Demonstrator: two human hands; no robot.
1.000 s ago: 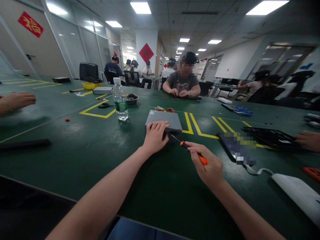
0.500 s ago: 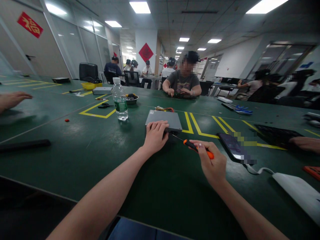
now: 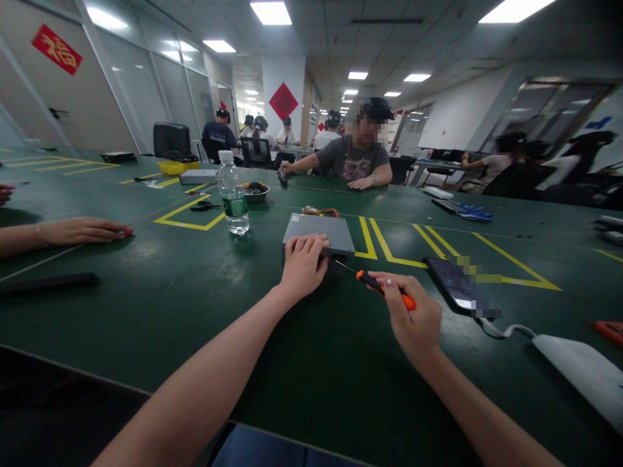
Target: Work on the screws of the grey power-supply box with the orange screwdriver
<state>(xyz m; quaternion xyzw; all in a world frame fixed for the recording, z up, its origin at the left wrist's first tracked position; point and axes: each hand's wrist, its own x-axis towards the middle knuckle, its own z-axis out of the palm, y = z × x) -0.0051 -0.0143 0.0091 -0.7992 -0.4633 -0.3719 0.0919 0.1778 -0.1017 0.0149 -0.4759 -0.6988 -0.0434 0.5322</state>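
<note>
A grey metal power supply unit (image 3: 324, 228) lies on the green table, with coloured wires (image 3: 321, 212) coming out behind it. My left hand (image 3: 305, 259) grips its near left side, fingers over the top and thumb at the front face. In my right hand (image 3: 413, 314) is a screwdriver (image 3: 377, 283) with an orange and black handle. The screwdriver's thin shaft points at the front face of the unit, by my left thumb. Whether its tip sits in a screw cannot be made out.
A water bottle (image 3: 233, 194) stands left of the unit, near a metal bowl (image 3: 256, 192). A phone (image 3: 452, 285) with a cable and a white device (image 3: 579, 370) lie at right. A co-worker's hand (image 3: 90, 229) rests at left. Across the table sits another person (image 3: 360, 155).
My hands and the screwdriver stay almost still. A co-worker's hand has reached the small red object at left. The person opposite has stretched an arm sideways. The hand and dark object at right are gone.
</note>
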